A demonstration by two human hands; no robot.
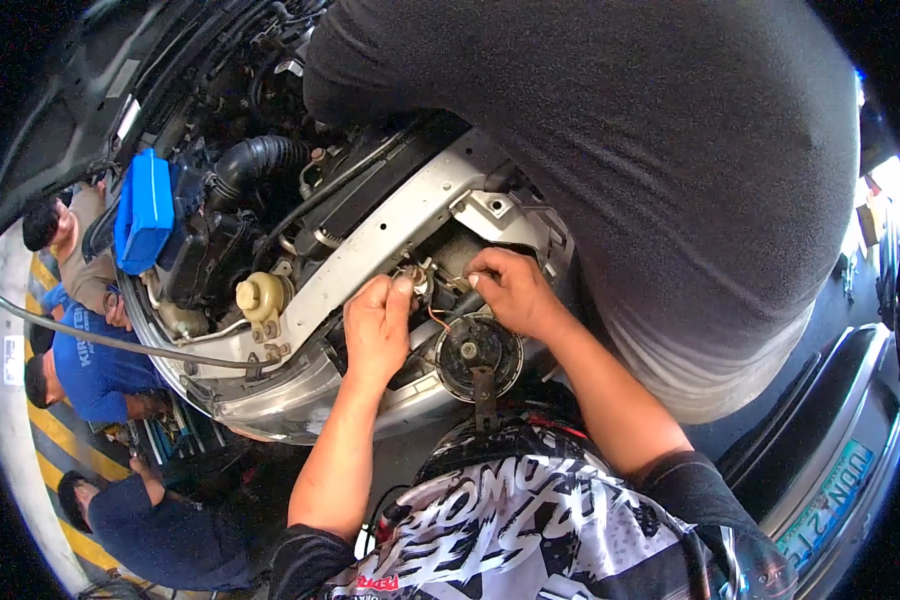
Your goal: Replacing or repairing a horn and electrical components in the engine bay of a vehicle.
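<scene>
At the front of an open engine bay, my left hand (378, 322) is closed in a pinch beside a small pale metal piece (421, 281). Whether that piece lies in the grip or just behind it is unclear. My right hand (518, 292) has its fingers curled together next to a short black tube-like part (467, 302); its fingertips hide whatever they pinch. Between the hands, a thin copper-coloured wire (438, 319) runs down toward a round black car horn (476, 362). The horn sits close to my body, with a dark metal bracket (484, 398) across it.
A silver crossmember (385, 227) spans the front of the bay. Left of it stand a yellowish capped reservoir (260, 297) and a blue box-shaped part (146, 212). A grey prop rod (120, 341) crosses leftward. Dark cloth (690, 170) bulges at right. Several people work at far left.
</scene>
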